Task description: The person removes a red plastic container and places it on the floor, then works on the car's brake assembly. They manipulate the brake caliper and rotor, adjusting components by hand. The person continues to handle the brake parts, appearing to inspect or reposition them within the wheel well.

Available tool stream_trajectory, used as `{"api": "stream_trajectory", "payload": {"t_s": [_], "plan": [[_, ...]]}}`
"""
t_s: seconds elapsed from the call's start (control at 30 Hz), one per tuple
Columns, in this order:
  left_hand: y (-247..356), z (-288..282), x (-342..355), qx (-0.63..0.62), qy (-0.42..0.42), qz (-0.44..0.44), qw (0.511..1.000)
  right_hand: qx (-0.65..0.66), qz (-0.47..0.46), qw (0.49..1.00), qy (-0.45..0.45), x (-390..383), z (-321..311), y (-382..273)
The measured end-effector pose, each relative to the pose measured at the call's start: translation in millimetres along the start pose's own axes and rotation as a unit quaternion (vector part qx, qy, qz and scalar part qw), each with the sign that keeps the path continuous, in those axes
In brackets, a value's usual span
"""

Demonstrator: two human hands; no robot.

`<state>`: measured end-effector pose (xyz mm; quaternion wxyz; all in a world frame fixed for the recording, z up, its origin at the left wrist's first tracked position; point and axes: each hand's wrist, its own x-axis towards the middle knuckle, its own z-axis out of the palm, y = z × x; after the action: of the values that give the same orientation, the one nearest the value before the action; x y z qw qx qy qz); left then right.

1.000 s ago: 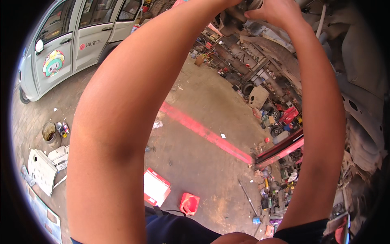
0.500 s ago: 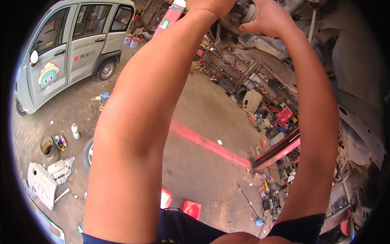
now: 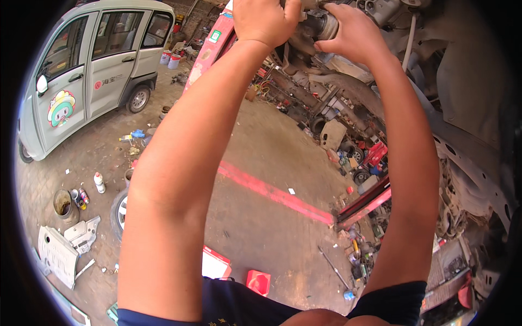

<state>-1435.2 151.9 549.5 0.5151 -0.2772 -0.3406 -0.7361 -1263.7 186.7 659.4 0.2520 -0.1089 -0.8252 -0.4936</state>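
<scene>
Both my arms reach up to the underside of a raised vehicle [image 3: 462,70] at the top right. My right hand [image 3: 356,32] is closed around a grey, ribbed cylindrical part [image 3: 328,25], thumb below and fingers above. Just left of it, my left hand [image 3: 263,20] is curled, its fingers partly cut off by the upper edge. What the left hand grips, if anything, is hidden behind it. Dark, greasy metal parts [image 3: 296,49] of the undercarriage lie behind and below both hands.
A red lift post [image 3: 209,46] stands beside my left forearm, and a red strip [image 3: 272,191] crosses the floor. A small pale van [image 3: 111,65] is parked left. A wheel [image 3: 118,214], bucket [image 3: 65,206] and bottle [image 3: 99,183] stand near my left arm. Clutter [image 3: 359,152] lines the right.
Both hands appear slightly lower and further left in the picture, with more of the left hand showing. The right hand stays on the ribbed part. The whole view has shifted a little.
</scene>
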Motion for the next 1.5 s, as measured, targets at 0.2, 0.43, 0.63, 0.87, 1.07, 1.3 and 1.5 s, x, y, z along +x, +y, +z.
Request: {"api": "stream_trajectory", "payload": {"t_s": [0.2, 0.43, 0.63, 0.87, 1.07, 1.3, 1.5], "plan": [[-7, 9, 5, -0.022, -0.007, 0.010, 1.000, 0.055, -0.002, 0.998, -0.018, 0, -25, -5], [-14, 17, 10, -0.029, -0.002, 0.028, 0.999, 0.109, 0.013, 0.994, 0.007, 2, -22, -6], [-10, 11, 4, -0.106, -0.030, -0.075, 0.991, 0.038, -0.026, 0.998, 0.033, -3, -13, 1], [-12, 3, 33, -0.026, -0.125, -0.347, 0.929, 0.041, -0.017, 0.999, -0.027, 11, -26, -7], [-11, 0, 41, -0.014, -0.140, -0.364, 0.921, 0.027, 0.026, 0.986, -0.163, 18, -58, -29], [6, 6, 6, 0.018, -0.017, -0.236, 0.971, 0.047, 0.049, 0.998, 0.007, 3, -23, -24], [27, 3, 31, 0.000, -0.112, -0.324, 0.940, 0.002, 0.121, 0.992, -0.018, 2, -25, -25]]}}
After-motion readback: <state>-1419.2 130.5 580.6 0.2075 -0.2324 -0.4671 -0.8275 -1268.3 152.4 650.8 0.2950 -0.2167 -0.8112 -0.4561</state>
